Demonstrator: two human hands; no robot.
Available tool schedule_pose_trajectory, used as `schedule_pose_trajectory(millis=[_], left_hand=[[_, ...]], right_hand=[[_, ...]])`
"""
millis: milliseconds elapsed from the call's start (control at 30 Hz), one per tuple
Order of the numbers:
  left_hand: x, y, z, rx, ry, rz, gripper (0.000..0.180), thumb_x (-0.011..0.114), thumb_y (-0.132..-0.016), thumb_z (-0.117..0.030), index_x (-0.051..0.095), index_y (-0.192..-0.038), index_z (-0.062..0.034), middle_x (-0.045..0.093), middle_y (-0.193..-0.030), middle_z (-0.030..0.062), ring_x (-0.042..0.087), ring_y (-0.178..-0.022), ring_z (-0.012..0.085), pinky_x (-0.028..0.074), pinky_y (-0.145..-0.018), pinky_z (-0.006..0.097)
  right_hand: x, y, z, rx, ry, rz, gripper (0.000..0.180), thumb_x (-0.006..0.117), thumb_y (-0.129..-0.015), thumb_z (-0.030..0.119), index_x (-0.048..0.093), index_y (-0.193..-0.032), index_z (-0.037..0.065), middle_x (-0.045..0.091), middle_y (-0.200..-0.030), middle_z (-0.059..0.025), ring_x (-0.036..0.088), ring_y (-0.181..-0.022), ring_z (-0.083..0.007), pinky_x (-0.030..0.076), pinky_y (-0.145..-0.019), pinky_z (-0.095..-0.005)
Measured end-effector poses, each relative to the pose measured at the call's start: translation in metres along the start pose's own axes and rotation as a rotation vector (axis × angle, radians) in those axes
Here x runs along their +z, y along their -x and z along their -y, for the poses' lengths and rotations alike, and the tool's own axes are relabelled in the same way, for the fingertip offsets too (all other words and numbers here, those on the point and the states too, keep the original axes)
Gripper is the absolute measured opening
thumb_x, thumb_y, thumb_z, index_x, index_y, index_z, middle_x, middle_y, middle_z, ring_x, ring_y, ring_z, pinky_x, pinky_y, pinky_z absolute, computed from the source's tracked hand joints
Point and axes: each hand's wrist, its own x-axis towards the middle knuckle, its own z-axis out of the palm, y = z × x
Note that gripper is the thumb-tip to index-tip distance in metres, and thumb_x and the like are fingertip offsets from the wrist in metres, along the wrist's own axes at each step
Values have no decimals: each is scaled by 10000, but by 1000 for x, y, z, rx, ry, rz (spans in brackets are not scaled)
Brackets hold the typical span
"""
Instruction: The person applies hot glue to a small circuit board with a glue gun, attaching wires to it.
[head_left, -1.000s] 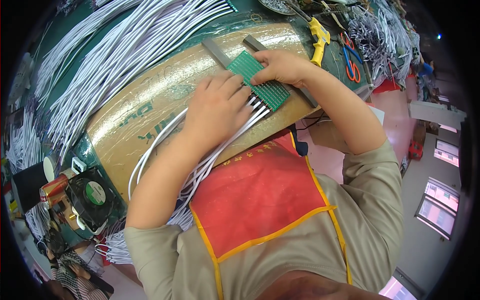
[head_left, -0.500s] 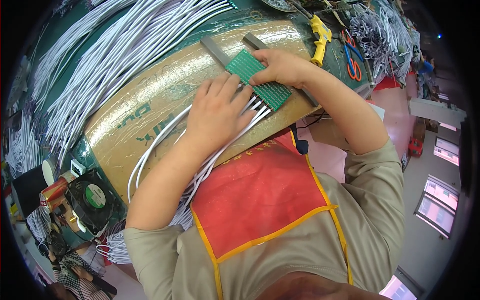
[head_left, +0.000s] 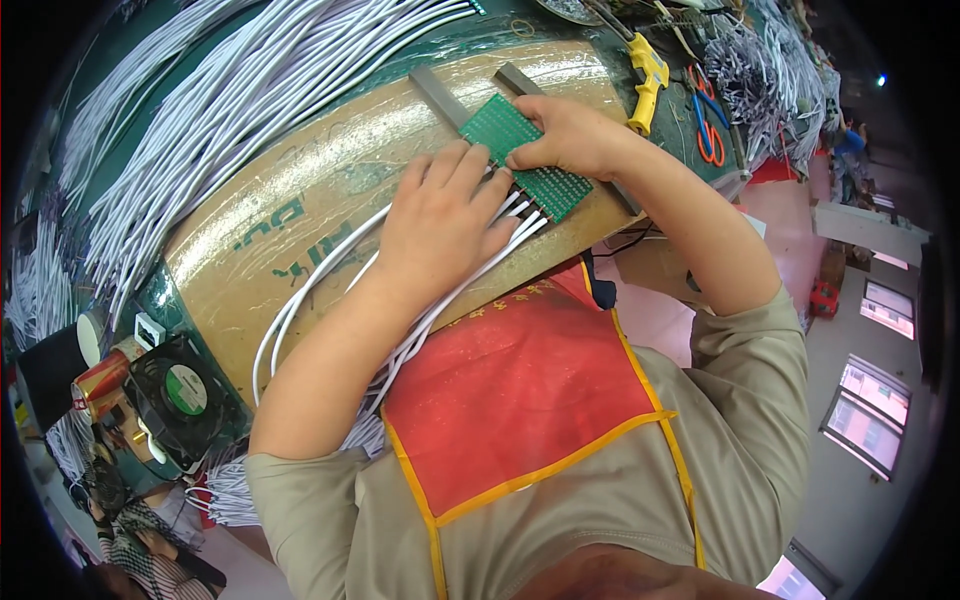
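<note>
A green perforated circuit board (head_left: 560,185) lies on a brown cardboard sheet (head_left: 300,215) between two grey metal bars (head_left: 440,95). My right hand (head_left: 565,135) presses down on the board's upper part, fingers curled over it. My left hand (head_left: 445,215) lies flat on a row of white wires (head_left: 300,310) whose ends meet the board's near edge. The wires run from under that palm back toward my body.
Large bundles of white wires (head_left: 230,90) cover the green bench behind the cardboard. A yellow-handled tool (head_left: 650,80) and orange scissors (head_left: 708,130) lie at the right. A black fan (head_left: 180,395) and a red can (head_left: 100,380) stand at the left.
Both hands stay on the board and wires; the left hand's fingers shifted slightly along the wire ends.
</note>
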Motion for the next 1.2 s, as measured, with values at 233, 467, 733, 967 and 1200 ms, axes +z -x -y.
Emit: schedule_pose_trajectory(millis=[233, 467, 733, 967, 1200], left_hand=[[1, 0, -1, -15, 1, -1, 439, 741, -820, -339, 708, -1172, -79, 613, -1259, 132, 546, -1251, 299, 423, -1036, 458], [2, 0, -1, -11, -10, -9, 430, 734, -818, -332, 705, -1168, -84, 612, -1262, 133, 547, -1250, 299, 422, -1037, 453], [3, 0, 0, -10, -16, -11, 436, 733, -818, -338, 704, -1174, -87, 614, -1261, 139, 550, -1249, 301, 418, -1045, 453], [2, 0, 3, -15, 45, -22, 438, 743, -824, -349, 704, -1169, -82, 616, -1264, 123, 558, -1243, 306, 424, -1050, 473], [-3, -2, 11, -52, 45, -90, 437, 781, -792, -317, 706, -1133, -54, 649, -1216, 114, 572, -1231, 310, 436, -1049, 459]], right_hand=[[1, 5, 9, -7, 82, -45, 537, 779, -809, 69, 586, -1296, -45, 725, -1056, -104, 664, -921, -144, 551, -810, -294], [2, 7, 12, -4, 118, -67, 499, 772, -806, 69, 604, -1265, -35, 727, -1009, -96, 663, -872, -141, 554, -775, -299], [1, 12, 24, -17, 165, -78, 465, 775, -808, 79, 621, -1232, -34, 726, -977, -101, 663, -851, -147, 550, -760, -304], [-5, 2, 7, 9, 44, -9, 454, 778, -828, 84, 624, -1241, -26, 731, -997, -93, 668, -854, -140, 553, -757, -297], [-4, -3, 12, 20, 17, -12, 379, 778, -838, 99, 668, -1181, -18, 737, -988, -80, 669, -827, -121, 553, -734, -280]])
